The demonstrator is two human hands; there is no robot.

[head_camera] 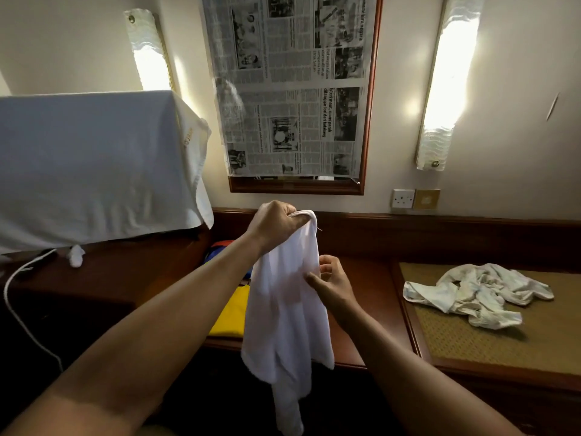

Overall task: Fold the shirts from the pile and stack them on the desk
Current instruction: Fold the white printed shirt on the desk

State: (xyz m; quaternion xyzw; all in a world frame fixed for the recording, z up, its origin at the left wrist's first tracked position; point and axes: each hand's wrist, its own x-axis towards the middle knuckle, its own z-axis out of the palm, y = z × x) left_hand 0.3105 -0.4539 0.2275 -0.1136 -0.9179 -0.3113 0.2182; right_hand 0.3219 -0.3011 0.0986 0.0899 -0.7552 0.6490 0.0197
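Dark wood makes up the surface (pixel 371 297), which runs along a cream wall under a framed panel covered with newspaper (pixel 292 89), two lit wall lamps on either side. At the left a white cloth (pixel 94 165) drapes over a boxy shape. On a woven mat (pixel 471 338) at the right lies the pile (pixel 478 294), a crumpled whitish heap. Folded shirts, yellow (pixel 231 313) on top with blue and red edges behind, sit on the surface near the middle.

Left hand (pixel 273 225) is raised, its fingers curled tight round the top edge of a white shirt (pixel 283 316), which hangs down in front of the surface's edge. Right hand (pixel 330 281) is lower, just beside the shirt's right side, pinching the fabric between thumb and fingertips.
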